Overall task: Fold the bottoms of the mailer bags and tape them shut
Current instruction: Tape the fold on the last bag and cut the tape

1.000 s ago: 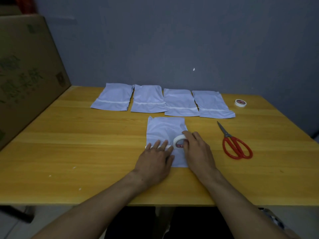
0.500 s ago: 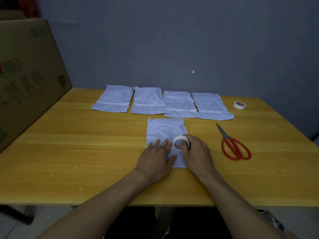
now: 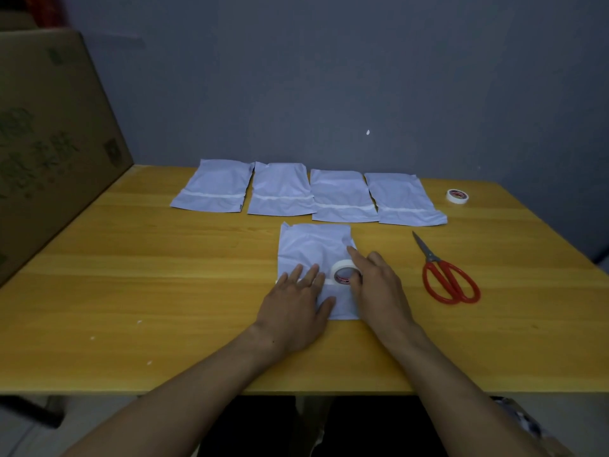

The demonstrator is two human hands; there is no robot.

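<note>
Right hand (image 3: 379, 288) farther over tape roll (image 3: 340, 267)

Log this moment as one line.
step: taping bag | left hand: presses mailer bag | right hand: holds tape roll on bag | taped bags: four, far row | scissors: idle, right

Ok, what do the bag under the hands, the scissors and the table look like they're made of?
The mailer bag looks like thin white plastic film: soft creases, faint sheen; coated paper is possible. The scissors have grey metal blades and glossy red handles, probably plastic. The table looks like wood or wood-look laminate: yellow grain streaks, smooth satin surface.
</note>
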